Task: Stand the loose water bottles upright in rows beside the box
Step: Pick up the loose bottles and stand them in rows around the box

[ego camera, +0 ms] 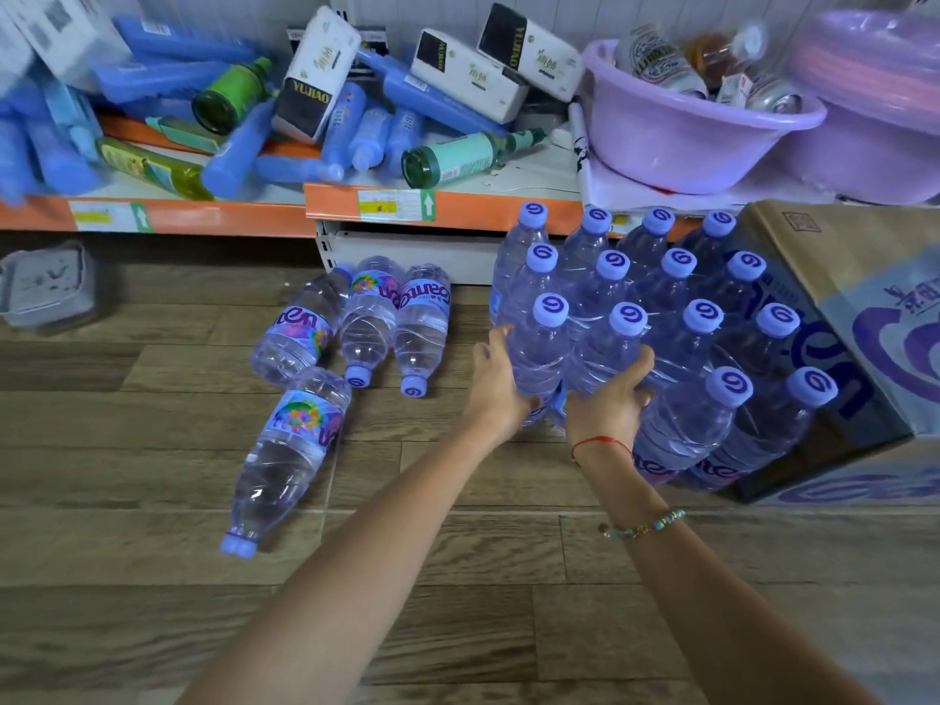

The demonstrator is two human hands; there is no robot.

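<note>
Several clear water bottles with purple caps stand upright in rows (pixel 661 307) on the wood floor, just left of a cardboard box (pixel 864 318). My left hand (pixel 496 384) grips the front-left upright bottle (pixel 544 343) from its left side. My right hand (pixel 610 399) wraps round the neighbouring upright bottle (pixel 608 348) low on its body. Four loose bottles lie on their sides to the left: three side by side (pixel 366 323) near the shelf base, and one (pixel 290 450) closer to me, its cap pointing towards me.
A low shelf with an orange edge (pixel 213 216) runs along the back, piled with blue tubes, green glass bottles and white packets. Purple plastic basins (pixel 692 139) sit at its right. A grey lidded container (pixel 46 287) rests on the floor at far left.
</note>
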